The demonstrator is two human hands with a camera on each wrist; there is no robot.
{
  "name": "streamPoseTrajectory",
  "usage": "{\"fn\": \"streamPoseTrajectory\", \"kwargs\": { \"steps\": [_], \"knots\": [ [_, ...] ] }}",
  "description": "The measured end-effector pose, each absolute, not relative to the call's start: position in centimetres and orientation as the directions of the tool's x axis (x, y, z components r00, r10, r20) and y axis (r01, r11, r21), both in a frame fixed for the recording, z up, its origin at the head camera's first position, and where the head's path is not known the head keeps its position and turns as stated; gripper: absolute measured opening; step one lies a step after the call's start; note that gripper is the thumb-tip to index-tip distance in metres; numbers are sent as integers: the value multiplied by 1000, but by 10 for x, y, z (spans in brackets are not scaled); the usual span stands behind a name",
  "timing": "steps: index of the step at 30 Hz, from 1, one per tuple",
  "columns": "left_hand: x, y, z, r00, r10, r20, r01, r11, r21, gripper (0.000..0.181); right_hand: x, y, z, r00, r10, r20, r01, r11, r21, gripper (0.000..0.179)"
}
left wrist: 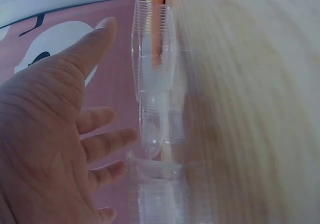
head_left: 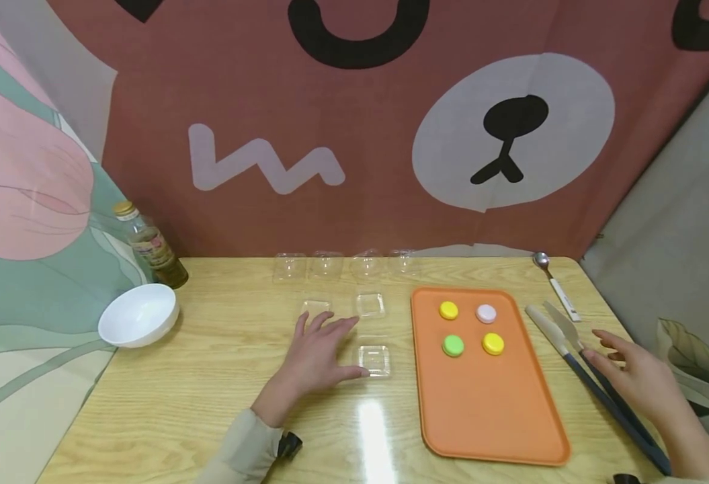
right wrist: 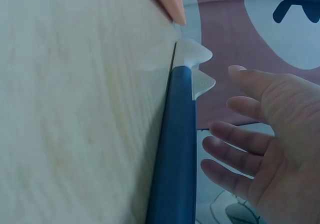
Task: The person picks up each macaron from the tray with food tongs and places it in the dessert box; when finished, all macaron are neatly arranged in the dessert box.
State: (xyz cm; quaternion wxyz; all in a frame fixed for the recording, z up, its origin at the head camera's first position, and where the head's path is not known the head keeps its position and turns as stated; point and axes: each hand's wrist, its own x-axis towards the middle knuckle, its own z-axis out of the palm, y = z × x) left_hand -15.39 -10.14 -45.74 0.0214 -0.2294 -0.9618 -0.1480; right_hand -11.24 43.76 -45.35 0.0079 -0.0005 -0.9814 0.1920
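Note:
My left hand (head_left: 318, 353), fingers spread, hovers over the table beside small clear plastic boxes. Its thumb overlaps the edge of the nearest box (head_left: 377, 361) in the head view; another box (head_left: 370, 304) stands behind, and a third (head_left: 316, 306) is partly hidden by the fingers. The left wrist view shows the palm and ridged box walls (left wrist: 152, 49), with nothing held. My right hand (head_left: 638, 376) is held loosely open just right of the tongs (head_left: 599, 386), which have dark blue handles and pale tips. In the right wrist view, the fingers stand apart from the blue handle (right wrist: 175, 149).
An orange tray (head_left: 481, 417) holds yellow (head_left: 448, 310), lilac (head_left: 486, 313), green (head_left: 453, 345) and yellow (head_left: 492, 343) macarons. A spoon (head_left: 560, 292) lies at back right. Several clear domed pieces (head_left: 326, 265) line the back edge. A white bowl (head_left: 139, 316) and bottle (head_left: 156, 252) stand left.

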Motion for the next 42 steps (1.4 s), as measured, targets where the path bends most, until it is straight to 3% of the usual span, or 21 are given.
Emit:
{"fn": "streamPoseTrajectory", "kwargs": {
  "steps": [6,17,25,42],
  "knots": [
    [-155,-97,-456,-899,431,74,434,861,266,94,-109,444,-458,-1000,16,-17,21,935,-354,66],
    [-155,-95,-455,-897,440,45,435,860,267,94,-103,445,-461,-982,-8,-189,54,946,-321,79],
    [-156,-94,-456,-888,460,28,448,848,283,93,-98,445,-468,-991,-44,-127,-10,967,-253,73],
    [-159,-90,-460,-886,463,23,450,847,285,81,-92,440,-468,-993,30,-118,55,975,-213,71]
  ]
}}
